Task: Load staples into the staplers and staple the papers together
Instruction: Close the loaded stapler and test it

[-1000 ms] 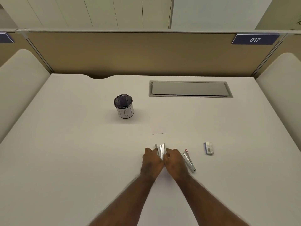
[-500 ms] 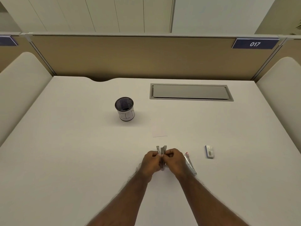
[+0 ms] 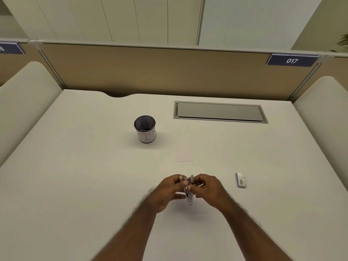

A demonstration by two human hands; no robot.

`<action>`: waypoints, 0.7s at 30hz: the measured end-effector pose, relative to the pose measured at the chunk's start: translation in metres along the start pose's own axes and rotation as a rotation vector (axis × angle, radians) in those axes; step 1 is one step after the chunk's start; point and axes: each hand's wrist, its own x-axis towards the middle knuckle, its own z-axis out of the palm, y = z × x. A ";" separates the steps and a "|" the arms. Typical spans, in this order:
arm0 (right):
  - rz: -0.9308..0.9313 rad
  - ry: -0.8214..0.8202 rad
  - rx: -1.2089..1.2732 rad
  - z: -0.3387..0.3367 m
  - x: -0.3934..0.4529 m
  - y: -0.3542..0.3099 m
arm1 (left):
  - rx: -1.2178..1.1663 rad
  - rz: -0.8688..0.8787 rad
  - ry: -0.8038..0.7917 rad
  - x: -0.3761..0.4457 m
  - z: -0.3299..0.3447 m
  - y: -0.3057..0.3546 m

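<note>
stapler (image 3: 189, 193) held up between both hands, just above the tabletop (image 3: 75, 185), small and silvery, long axis running roughly away from the person. left hand (image 3: 169, 191) has fingers curled round the stapler's left side, fingertips meeting it near the far end. right hand (image 3: 208, 189) grips it from the right, fingers curled over the top edge. whether the stapler's arm is swung apart or closed cannot be told; the hands cover most of it. box of staples (image 3: 241, 180) lies flat on the tabletop to the right of the right hand, well apart from it, label side up. thin dark line (image 3: 185, 161) on the tabletop just beyond the hands, possibly a sheet's edge, too faint to tell. mesh pen cup (image 3: 145, 129) stands upright far beyond the left hand and a little left of it. closed cable hatch (image 3: 220, 112) set into the tabletop beyond the right hand, near the partition (image 3: 169, 72). number plate reading 017 (image 3: 292, 60) on the partition's top rail, far right.
</note>
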 end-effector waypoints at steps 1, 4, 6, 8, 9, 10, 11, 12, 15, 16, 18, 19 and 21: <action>0.005 -0.006 -0.012 -0.002 0.000 -0.001 | -0.007 0.007 -0.018 0.000 0.001 0.002; 0.014 -0.021 -0.052 -0.007 -0.002 -0.006 | -0.042 0.020 -0.069 -0.001 0.003 0.005; 0.008 -0.010 -0.052 -0.008 -0.004 -0.009 | -0.072 0.029 -0.087 -0.001 0.004 0.005; 0.002 0.015 -0.039 -0.006 -0.006 -0.012 | -0.084 0.039 -0.096 -0.001 0.005 0.005; -0.004 0.031 -0.042 -0.005 -0.007 -0.013 | -0.086 0.046 -0.098 -0.001 0.006 0.006; -0.011 0.045 -0.048 -0.004 -0.008 -0.014 | -0.088 0.053 -0.098 -0.002 0.006 0.006; -0.018 0.058 -0.050 -0.002 -0.009 -0.015 | -0.092 0.059 -0.097 -0.002 0.006 0.007; -0.023 0.071 -0.045 -0.002 -0.010 -0.016 | -0.097 0.064 -0.097 -0.002 0.007 0.008; -0.037 0.128 -0.036 0.001 -0.013 -0.019 | -0.116 0.083 -0.103 -0.002 0.008 0.011; -0.043 0.147 -0.044 0.002 -0.014 -0.020 | -0.118 0.090 -0.105 -0.002 0.009 0.012; -0.055 0.179 -0.055 0.002 -0.015 -0.022 | -0.116 0.098 -0.108 -0.002 0.010 0.013; -0.058 0.191 -0.055 0.002 -0.015 -0.023 | -0.112 0.101 -0.109 -0.002 0.010 0.015; -0.062 0.210 -0.048 0.002 -0.017 -0.024 | -0.105 0.108 -0.111 -0.001 0.011 0.016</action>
